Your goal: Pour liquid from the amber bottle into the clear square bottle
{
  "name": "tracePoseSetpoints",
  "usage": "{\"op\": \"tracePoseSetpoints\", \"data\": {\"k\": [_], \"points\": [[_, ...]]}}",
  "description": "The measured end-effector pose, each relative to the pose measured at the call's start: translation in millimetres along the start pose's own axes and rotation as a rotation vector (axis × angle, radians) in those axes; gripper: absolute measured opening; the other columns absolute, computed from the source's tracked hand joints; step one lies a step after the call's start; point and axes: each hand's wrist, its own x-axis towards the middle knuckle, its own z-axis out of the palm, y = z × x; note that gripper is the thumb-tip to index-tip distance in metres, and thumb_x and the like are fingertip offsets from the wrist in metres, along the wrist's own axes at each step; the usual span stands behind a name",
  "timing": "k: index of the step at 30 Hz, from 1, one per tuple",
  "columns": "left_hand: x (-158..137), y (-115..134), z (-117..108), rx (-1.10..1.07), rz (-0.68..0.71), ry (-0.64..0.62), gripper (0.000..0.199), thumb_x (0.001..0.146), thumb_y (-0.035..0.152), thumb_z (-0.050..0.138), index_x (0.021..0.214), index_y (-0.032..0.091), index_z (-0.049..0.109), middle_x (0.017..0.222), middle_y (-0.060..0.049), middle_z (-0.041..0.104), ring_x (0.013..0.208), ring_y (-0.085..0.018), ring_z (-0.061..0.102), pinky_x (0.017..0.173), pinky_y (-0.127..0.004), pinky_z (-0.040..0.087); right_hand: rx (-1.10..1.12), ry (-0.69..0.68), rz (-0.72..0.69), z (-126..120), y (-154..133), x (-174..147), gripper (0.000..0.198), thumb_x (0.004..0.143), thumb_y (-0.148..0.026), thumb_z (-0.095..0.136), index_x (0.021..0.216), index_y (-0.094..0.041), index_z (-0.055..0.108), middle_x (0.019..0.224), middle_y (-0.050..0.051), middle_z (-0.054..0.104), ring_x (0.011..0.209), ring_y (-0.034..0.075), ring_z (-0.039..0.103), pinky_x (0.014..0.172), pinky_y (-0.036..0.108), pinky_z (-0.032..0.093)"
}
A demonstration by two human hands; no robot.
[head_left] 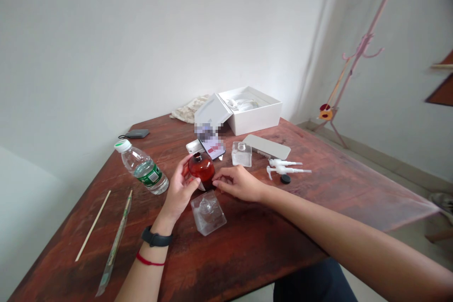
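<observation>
An amber bottle point(202, 168) with an uncapped neck stands on the wooden table, tilted slightly. My left hand point(182, 188) is wrapped round its left side, with the thumb across the front beside a pale label edge. My right hand point(239, 183) is at the bottle's lower right, its fingers curled and the fingertips pinched close to the glass. What those fingertips hold, if anything, is too small to make out. Just in front of the bottle is a clear square bottle point(208, 214) without a cap. Another clear square bottle point(241, 155) stands behind my right hand.
White pump heads point(283, 169) and a black cap point(285, 179) lie at right. A water bottle point(145, 170), a chopstick point(92, 226) and wrapped chopsticks point(116, 240) are at left. Behind are a phone point(212, 146), a grey case point(267, 146) and an open white box point(256, 120).
</observation>
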Motion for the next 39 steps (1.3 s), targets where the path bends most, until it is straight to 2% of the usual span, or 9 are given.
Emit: {"op": "tracePoseSetpoints", "data": {"k": [4,7,9,11,14,28,39], "points": [[-0.3,-0.8,-0.3,0.008,0.009,-0.004,0.068,0.085,0.027,0.079,0.147,0.022,0.050,0.152,-0.013,0.060,0.143,-0.033,0.055,0.121,-0.046,0.044,0.049,0.107,0.016,1.6,1.5,0.6,0.014,0.095,-0.029,0.068,0.104,-0.018,0.067,0.071,-0.002,0.064,0.064,0.015,0.060,0.062,0.025,0.046],[0.1,-2.6,-0.9,0.002,0.012,-0.009,0.067,0.085,0.027,0.080,0.146,0.023,0.051,0.152,-0.013,0.060,0.143,-0.033,0.055,0.121,-0.046,0.044,0.087,0.207,-0.002,4.2,7.1,1.4,0.040,0.091,-0.027,0.072,0.128,-0.019,0.058,0.087,0.001,0.064,0.067,0.015,0.058,0.062,0.027,0.050],[0.6,-3.6,-1.1,-0.003,0.015,-0.009,0.068,0.085,0.027,0.080,0.146,0.023,0.052,0.151,-0.013,0.061,0.142,-0.033,0.056,0.121,-0.047,0.044,0.081,0.220,-0.032,5.6,10.9,1.7,0.061,0.090,-0.026,0.073,0.145,-0.020,0.048,0.105,0.006,0.065,0.071,0.015,0.059,0.066,0.029,0.054],[1.0,-4.0,-1.0,-0.004,0.015,-0.010,0.067,0.084,0.027,0.080,0.145,0.023,0.052,0.150,-0.012,0.061,0.142,-0.033,0.056,0.122,-0.048,0.044,0.041,0.198,-0.069,6.3,13.5,1.7,0.071,0.090,-0.025,0.073,0.154,-0.023,0.042,0.116,0.009,0.063,0.078,0.017,0.061,0.071,0.032,0.057],[1.1,-3.7,-0.5,-0.001,0.020,-0.008,0.066,0.085,0.026,0.079,0.145,0.023,0.052,0.149,-0.012,0.062,0.141,-0.032,0.057,0.123,-0.048,0.042,-0.017,0.161,-0.096,6.2,14.7,1.3,0.072,0.091,-0.025,0.074,0.157,-0.025,0.043,0.115,0.009,0.061,0.082,0.019,0.061,0.075,0.035,0.058],[-0.2,1.5,-2.7,0.012,-0.005,-0.021,0.070,0.083,0.019,0.077,0.148,0.022,0.053,0.153,-0.014,0.059,0.147,-0.033,0.052,0.124,-0.048,0.041,-0.012,0.128,-0.074,3.5,17.5,1.7,0.075,0.092,-0.024,0.074,0.160,-0.030,0.042,0.112,0.006,0.057,0.077,0.015,0.059,0.071,0.032,0.059],[-1.3,1.2,-4.0,0.011,-0.009,-0.029,0.068,0.087,0.026,0.078,0.149,0.022,0.051,0.155,-0.014,0.058,0.146,-0.033,0.053,0.125,-0.049,0.039,0.013,0.118,-0.062,2.9,16.0,2.1,0.074,0.092,-0.023,0.074,0.159,-0.029,0.044,0.113,0.006,0.057,0.075,0.014,0.059,0.071,0.032,0.058]]}}
